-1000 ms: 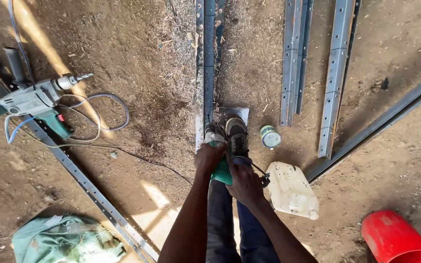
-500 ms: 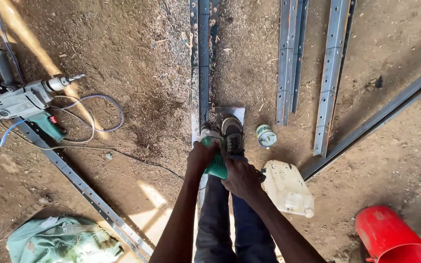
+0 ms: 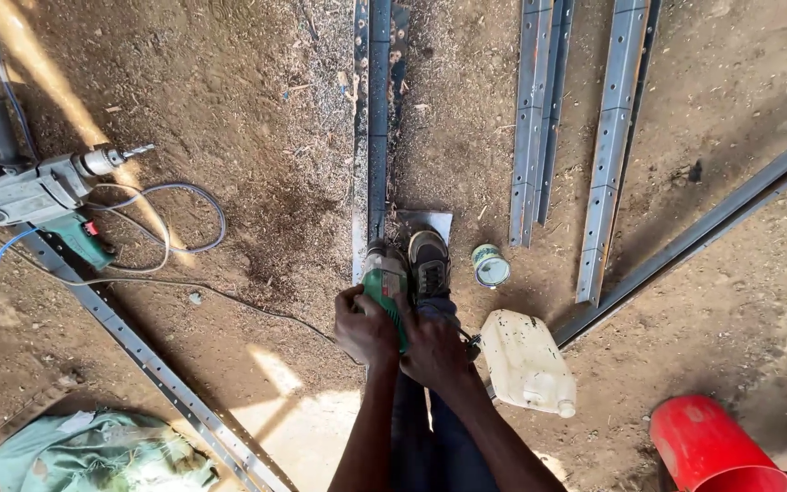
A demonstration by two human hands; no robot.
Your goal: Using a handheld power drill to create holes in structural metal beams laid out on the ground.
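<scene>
dusty earth floor (image 3: 257,118) strewn with metal filings carries long perforated steel rails (image 3: 617,146). at its middle, a person's left hand (image 3: 366,330) and right hand (image 3: 432,351) each keep a closed grip on a green power tool (image 3: 384,284), pressed down on a dark steel rail (image 3: 377,109) beside one shoe (image 3: 430,264). a small tin (image 3: 490,266) and a white plastic jug (image 3: 526,363) lie just right of the hands. an electric drill (image 3: 38,193) with coiled cable rests near the floor's left edge, a red bucket (image 3: 708,448) at the lower right corner.
</scene>
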